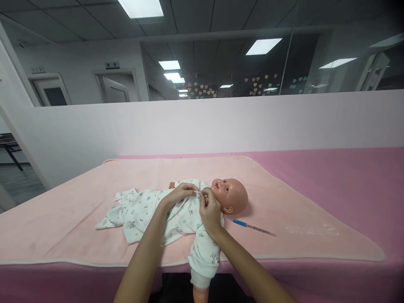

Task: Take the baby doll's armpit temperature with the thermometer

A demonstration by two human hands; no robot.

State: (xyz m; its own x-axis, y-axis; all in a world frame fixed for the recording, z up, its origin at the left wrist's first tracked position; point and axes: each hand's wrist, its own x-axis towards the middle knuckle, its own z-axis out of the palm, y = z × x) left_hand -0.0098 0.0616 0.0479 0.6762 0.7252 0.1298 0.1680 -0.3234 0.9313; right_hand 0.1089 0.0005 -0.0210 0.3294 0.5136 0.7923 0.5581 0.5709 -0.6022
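Note:
A baby doll [235,195] lies on its back, head to the right, dressed in a white printed romper [145,210]. At the romper's neckline, my left hand [183,192] has its fingers bent and closed on the fabric. Just below the doll's chin, my right hand [210,210] pinches the collar edge close to the left fingertips. A small round snap or button seems to show between the hands, too small to be sure. One doll arm in its sleeve [204,252] hangs toward me past the table edge. Beside the head lies a thermometer with a blue end [252,227].
A peach blanket [72,198] with a pale border lies under the doll, over a pink table cover [347,181]. A low white wall [221,126] with glass above it stands behind the table.

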